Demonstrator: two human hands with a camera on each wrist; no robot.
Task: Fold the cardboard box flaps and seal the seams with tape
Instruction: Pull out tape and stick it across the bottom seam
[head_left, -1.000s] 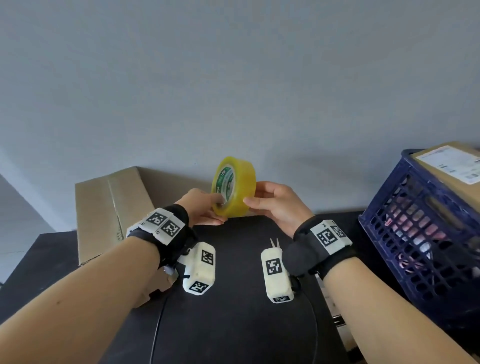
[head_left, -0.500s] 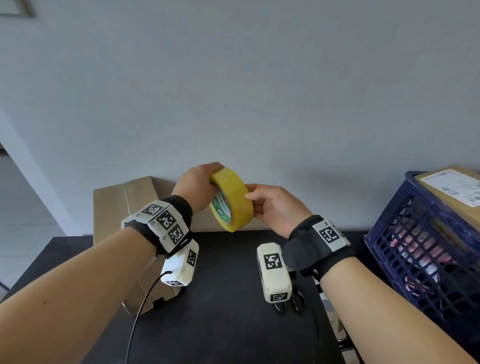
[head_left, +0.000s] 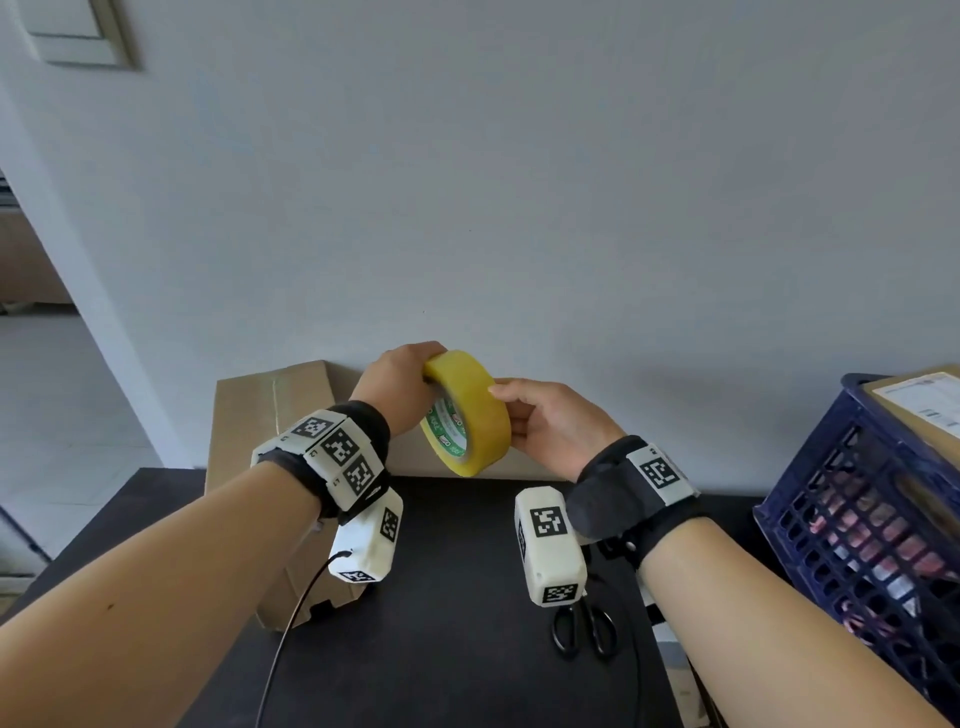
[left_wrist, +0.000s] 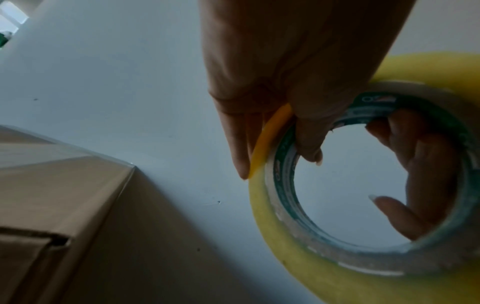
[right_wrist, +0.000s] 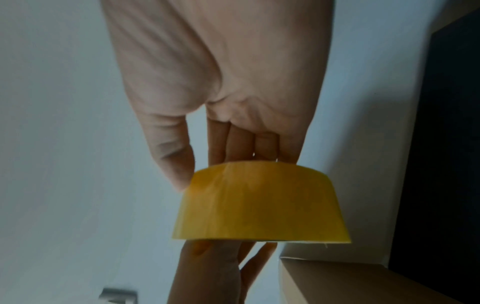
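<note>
A yellow tape roll (head_left: 470, 415) with a green-printed core is held up in the air between both hands, in front of the wall. My left hand (head_left: 402, 384) grips its upper left rim, thumb inside the core (left_wrist: 309, 142) and fingers on the outer face. My right hand (head_left: 540, 421) holds the roll's right side, thumb on the yellow band (right_wrist: 257, 205) and fingers behind it. A brown cardboard box (head_left: 270, 415) stands on the black table (head_left: 457, 649) behind my left wrist, against the wall, its top seam closed.
Black-handled scissors (head_left: 584, 631) lie on the table under my right wrist. A dark blue plastic crate (head_left: 857, 519) with a labelled cardboard parcel (head_left: 930, 400) on top stands at the right. A cable (head_left: 291, 634) trails from the left wrist camera.
Both hands have turned the roll from nearly upright to tilted, its top leaning left. My left hand moved from the core side up over the top rim.
</note>
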